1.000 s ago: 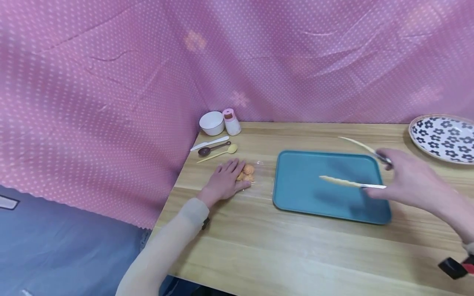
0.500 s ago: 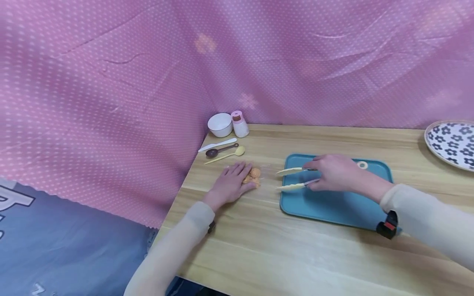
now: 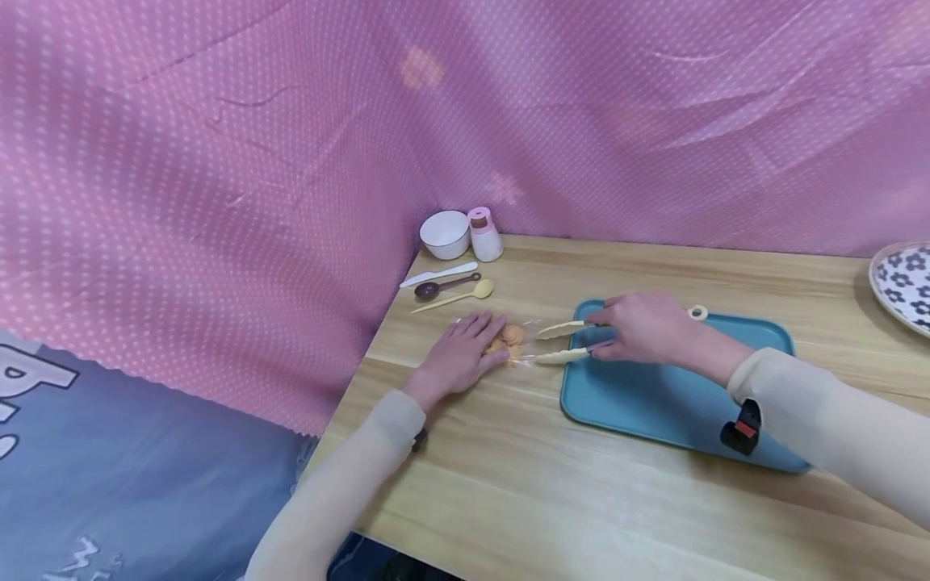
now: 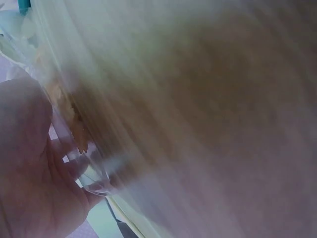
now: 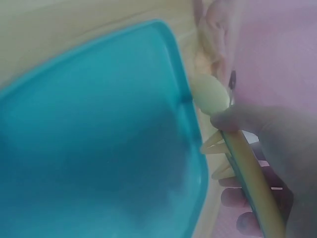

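My left hand (image 3: 456, 359) lies with straight fingers over a clear plastic bag holding several orange-brown cookies (image 3: 513, 334). In the left wrist view the hand (image 4: 29, 168) is at the side of the crinkled plastic, and the picture is blurred. My right hand (image 3: 647, 327) grips cream-tipped tongs (image 3: 563, 355) between thumb and fingers. Their two tips stand apart at the bag's right end, pointing toward the cookies. Seen from the right wrist, the tongs (image 5: 252, 181) run along the palm. A blue tray (image 3: 676, 411) lies below the right hand.
Behind the left hand lie a white knife (image 3: 439, 274), a dark brown spoon (image 3: 429, 291) and a yellow spoon (image 3: 483, 290). A white bowl (image 3: 446, 236) and a pink-topped bottle (image 3: 486, 236) stand at the back left corner. A flower-patterned plate (image 3: 904, 282) is far right.
My right hand has swung left from beyond the tray's right side, bringing the tongs to the bag. The left hand stays on the bag. The head view has shifted slightly right.
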`<state>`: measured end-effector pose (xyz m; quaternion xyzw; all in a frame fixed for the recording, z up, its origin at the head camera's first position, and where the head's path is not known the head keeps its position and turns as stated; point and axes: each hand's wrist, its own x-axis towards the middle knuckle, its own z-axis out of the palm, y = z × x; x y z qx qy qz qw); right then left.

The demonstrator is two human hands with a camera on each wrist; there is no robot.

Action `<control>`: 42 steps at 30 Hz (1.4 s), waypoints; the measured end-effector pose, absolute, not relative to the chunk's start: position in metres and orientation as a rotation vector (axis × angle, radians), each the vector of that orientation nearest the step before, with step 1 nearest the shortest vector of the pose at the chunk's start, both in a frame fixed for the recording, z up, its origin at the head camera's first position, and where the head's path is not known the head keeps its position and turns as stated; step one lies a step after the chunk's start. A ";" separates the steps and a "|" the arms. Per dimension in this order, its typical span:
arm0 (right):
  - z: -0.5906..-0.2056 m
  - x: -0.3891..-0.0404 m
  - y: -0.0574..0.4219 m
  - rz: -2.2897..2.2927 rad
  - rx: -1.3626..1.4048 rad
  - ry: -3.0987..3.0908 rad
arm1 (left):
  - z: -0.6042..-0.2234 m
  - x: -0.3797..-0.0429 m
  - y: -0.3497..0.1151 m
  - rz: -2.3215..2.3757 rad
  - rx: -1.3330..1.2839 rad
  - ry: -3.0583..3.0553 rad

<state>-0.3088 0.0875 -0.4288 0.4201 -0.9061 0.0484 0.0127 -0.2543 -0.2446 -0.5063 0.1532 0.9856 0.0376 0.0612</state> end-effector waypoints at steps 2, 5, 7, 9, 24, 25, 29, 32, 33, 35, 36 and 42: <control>-0.429 -0.311 0.086 0.153 1.323 -2.801 | -0.504 -0.255 -0.244 0.108 0.476 2.981; -0.430 -0.313 0.085 0.149 1.343 -2.785 | -0.503 -0.255 -0.244 0.101 0.486 2.980; -0.431 -0.315 0.085 0.145 1.350 -2.797 | -0.504 -0.256 -0.243 0.102 0.493 2.982; -0.431 -0.316 0.084 0.147 1.359 -2.818 | -0.506 -0.257 -0.243 0.095 0.491 2.983; -0.436 -0.315 0.084 0.174 1.396 -2.785 | -0.503 -0.259 -0.245 0.095 0.517 2.958; -0.437 -0.315 0.084 0.183 1.398 -2.782 | -0.503 -0.258 -0.245 0.098 0.519 2.961; -0.438 -0.316 0.085 0.203 1.404 -2.765 | -0.503 -0.257 -0.246 0.087 0.523 2.964; -0.440 -0.317 0.084 0.206 1.402 -2.752 | -0.504 -0.257 -0.245 0.058 0.541 2.970; -0.441 -0.317 0.083 0.203 1.399 -2.746 | -0.505 -0.257 -0.245 0.043 0.552 2.973; -0.442 -0.317 0.081 0.205 1.395 -2.733 | -0.505 -0.257 -0.245 0.013 0.574 2.979; -0.443 -0.316 0.080 0.208 1.394 -2.724 | -0.506 -0.256 -0.244 0.002 0.583 2.983; -0.448 -0.312 0.071 0.233 1.370 -2.692 | -0.505 -0.255 -0.241 0.019 0.585 2.992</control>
